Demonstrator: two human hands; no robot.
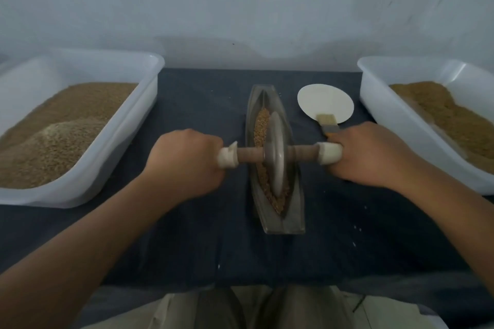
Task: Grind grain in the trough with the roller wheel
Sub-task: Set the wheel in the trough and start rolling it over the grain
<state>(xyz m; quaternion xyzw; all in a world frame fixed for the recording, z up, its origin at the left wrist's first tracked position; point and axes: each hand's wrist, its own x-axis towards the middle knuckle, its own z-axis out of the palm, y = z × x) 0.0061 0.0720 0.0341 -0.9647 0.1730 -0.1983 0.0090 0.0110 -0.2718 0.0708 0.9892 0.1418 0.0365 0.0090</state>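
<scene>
A narrow boat-shaped metal trough lies lengthwise in the middle of the dark cloth. Brown grain fills its groove. A grey roller wheel stands upright in the groove near the trough's middle, on a wooden axle with white end caps. My left hand grips the left end of the axle. My right hand grips the right end. Both hands are level with each other, one on each side of the trough.
A white plastic bin with grain stands on the left, another white bin with brown grain on the right. A round white plate and a small brush lie just right of the trough. A pale wall rises behind the table.
</scene>
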